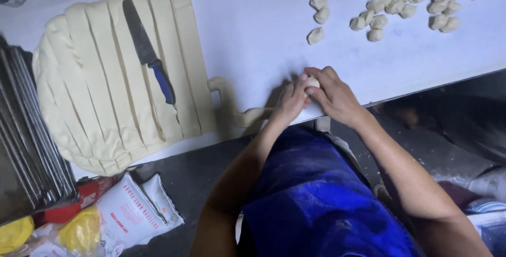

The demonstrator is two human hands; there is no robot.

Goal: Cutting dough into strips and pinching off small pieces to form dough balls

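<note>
While both hands (311, 96) pinch dough (313, 82) | white table (253, 30) | floor seemingly dark

A white paper sack (133, 212) with red print on its face lies flat at about seven o'clock, tilted with one corner toward the white work table (253, 30). Just beside it toward eight o'clock lies a red package (79, 199), long and narrow, partly under the sack's edge. At the far seven o'clock corner sit clear plastic bags (79, 233) holding yellow contents, touching the sack's lower edge; another yellow lump (13, 234) shows at the frame's left edge. No signs or screens are in view.
</note>
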